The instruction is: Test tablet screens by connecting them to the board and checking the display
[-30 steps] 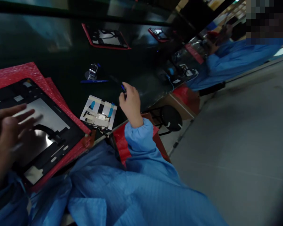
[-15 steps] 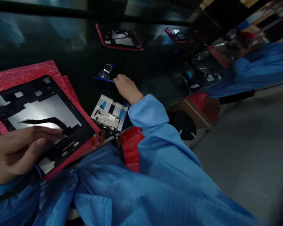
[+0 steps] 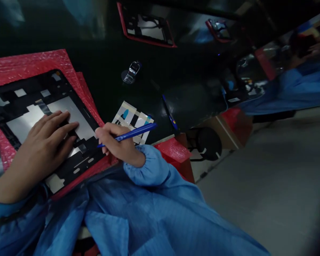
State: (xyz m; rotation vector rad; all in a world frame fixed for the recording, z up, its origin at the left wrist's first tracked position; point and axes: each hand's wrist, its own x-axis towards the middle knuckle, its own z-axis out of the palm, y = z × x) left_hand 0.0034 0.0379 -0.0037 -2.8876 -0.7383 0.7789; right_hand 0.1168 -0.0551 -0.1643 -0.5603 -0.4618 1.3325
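A black tablet frame (image 3: 24, 103) with silver panels lies on red bubble wrap (image 3: 29, 64) at the left of a dark bench. My left hand (image 3: 46, 137) rests flat on the frame, fingers stretched out over a black flex cable. My right hand (image 3: 117, 140) is closed around a blue pen-like tool (image 3: 130, 132), its tip pointing at the frame's right edge. Just beyond that hand lies a small white sheet with blue tabs (image 3: 132, 119).
A small metal tape dispenser (image 3: 132, 71) stands on the dark bench (image 3: 101, 71). Another blue tool (image 3: 170, 115) lies near the bench edge. Two more red-backed frames (image 3: 146, 26) sit farther back. A black stool (image 3: 205, 142) stands below, and another person's blue sleeve (image 3: 290, 92) is at right.
My right hand picked up the blue tool beside the tape dispenser and brought it back to the frame's right edge. My left hand moved up and flattened onto the frame.
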